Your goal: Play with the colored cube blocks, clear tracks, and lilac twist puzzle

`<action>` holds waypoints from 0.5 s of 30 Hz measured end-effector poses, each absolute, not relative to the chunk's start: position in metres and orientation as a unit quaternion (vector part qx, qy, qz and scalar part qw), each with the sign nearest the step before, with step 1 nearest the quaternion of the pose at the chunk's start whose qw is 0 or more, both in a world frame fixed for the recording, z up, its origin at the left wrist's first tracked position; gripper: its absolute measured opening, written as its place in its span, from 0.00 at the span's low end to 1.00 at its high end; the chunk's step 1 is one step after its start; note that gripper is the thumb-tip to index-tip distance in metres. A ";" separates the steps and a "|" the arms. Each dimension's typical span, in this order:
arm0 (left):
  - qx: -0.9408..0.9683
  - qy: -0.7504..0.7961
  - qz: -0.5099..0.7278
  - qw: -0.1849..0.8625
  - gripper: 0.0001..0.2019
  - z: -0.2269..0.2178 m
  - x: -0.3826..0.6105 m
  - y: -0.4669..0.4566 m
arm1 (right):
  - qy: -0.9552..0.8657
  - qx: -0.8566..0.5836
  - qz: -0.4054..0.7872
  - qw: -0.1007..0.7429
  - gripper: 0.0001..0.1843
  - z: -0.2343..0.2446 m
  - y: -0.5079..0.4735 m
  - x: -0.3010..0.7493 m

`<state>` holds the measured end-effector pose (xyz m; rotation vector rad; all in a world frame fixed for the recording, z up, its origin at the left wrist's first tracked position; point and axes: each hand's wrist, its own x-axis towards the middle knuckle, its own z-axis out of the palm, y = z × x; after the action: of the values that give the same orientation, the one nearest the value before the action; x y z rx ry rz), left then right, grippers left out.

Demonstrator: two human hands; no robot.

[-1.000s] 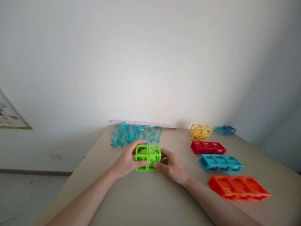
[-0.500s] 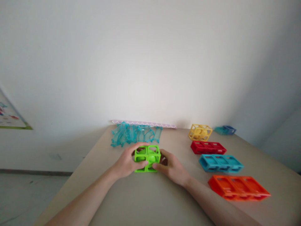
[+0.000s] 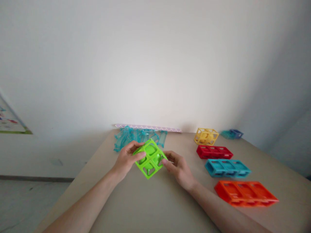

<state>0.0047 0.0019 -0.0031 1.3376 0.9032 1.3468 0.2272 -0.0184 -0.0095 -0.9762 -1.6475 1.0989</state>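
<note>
Between my hands is a green open-frame toy block (image 3: pixel 150 158) with four window-like openings on the face toward me. It is tilted so that one corner points down. My left hand (image 3: pixel 127 158) grips its left side, thumb across the front and fingers behind. At the right corner, my right hand (image 3: pixel 178 170) pinches the block with the thumb in front; its other fingers are partly hidden. Just behind the block lies a pile of clear teal track-like pieces (image 3: pixel 126 137).
On the right of the table (image 3: pixel 150 207) stand a yellow cube frame (image 3: pixel 206 136), a red block (image 3: pixel 214 152), a blue block (image 3: pixel 227 168) and an orange block (image 3: pixel 245 193). A dark blue piece (image 3: pixel 236 133) sits at the far corner. A purple patterned strip (image 3: pixel 148 128) lies along the wall.
The green block has turned from upright to standing on a corner, and sits slightly higher. My left hand has moved a little left and up with it.
</note>
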 end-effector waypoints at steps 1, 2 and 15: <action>0.553 0.370 0.553 0.501 0.14 -0.003 0.005 0.002 | -0.654 -0.390 0.456 0.461 0.19 -0.010 -0.018 0.228; 0.553 0.366 0.550 0.508 0.14 -0.003 0.005 0.002 | -0.642 -0.386 0.468 0.469 0.19 -0.010 -0.017 0.228; 0.535 0.382 0.501 0.563 0.18 -0.005 0.010 0.003 | -0.506 -0.417 0.393 0.645 0.19 -0.005 -0.013 0.227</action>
<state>0.0098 0.0033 -0.0053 1.2591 0.9006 1.1805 0.2271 -0.0133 -0.0051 -0.9488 -1.1523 0.8945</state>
